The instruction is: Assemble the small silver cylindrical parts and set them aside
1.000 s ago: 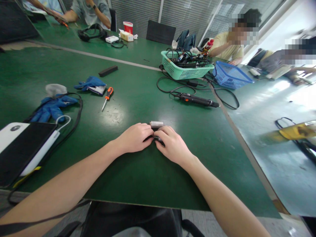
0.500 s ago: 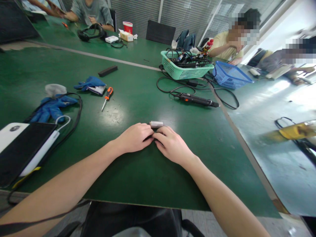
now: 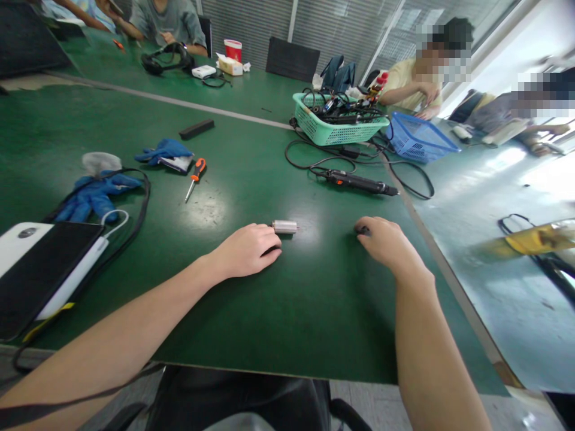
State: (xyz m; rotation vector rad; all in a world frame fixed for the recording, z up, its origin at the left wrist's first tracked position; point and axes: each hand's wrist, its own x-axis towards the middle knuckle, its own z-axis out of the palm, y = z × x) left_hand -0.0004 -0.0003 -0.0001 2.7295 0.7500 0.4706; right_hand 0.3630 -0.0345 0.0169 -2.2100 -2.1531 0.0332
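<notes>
A small silver metal cylinder (image 3: pixel 284 227) with a thin pin at its right end lies on the green table. My left hand (image 3: pixel 251 248) rests just left of and in front of it, fingers curled and thumb below; whatever is under the fingers is hidden. Farther right, my right hand (image 3: pixel 387 238) is closed, with a small dark piece (image 3: pixel 363 230) between thumb and fingers, too little of it showing to name its kind. Beyond the hands lie an orange-and-black screwdriver (image 3: pixel 196 178) on the left and a black corded electric screwdriver (image 3: pixel 359 182) on the right.
Blue gloves (image 3: pixel 92 194), a black-and-white device (image 3: pixel 49 257) and a cable lie left. A green basket (image 3: pixel 341 131) full of cables and tools stands at the back beside a blue basket (image 3: pixel 420 140). A dark bar (image 3: pixel 196 129) lies back left. Other people sit around the tables.
My right hand has moved away from my left hand to the right, carrying the small dark piece. My left hand and the metal cylinder have stayed in place.
</notes>
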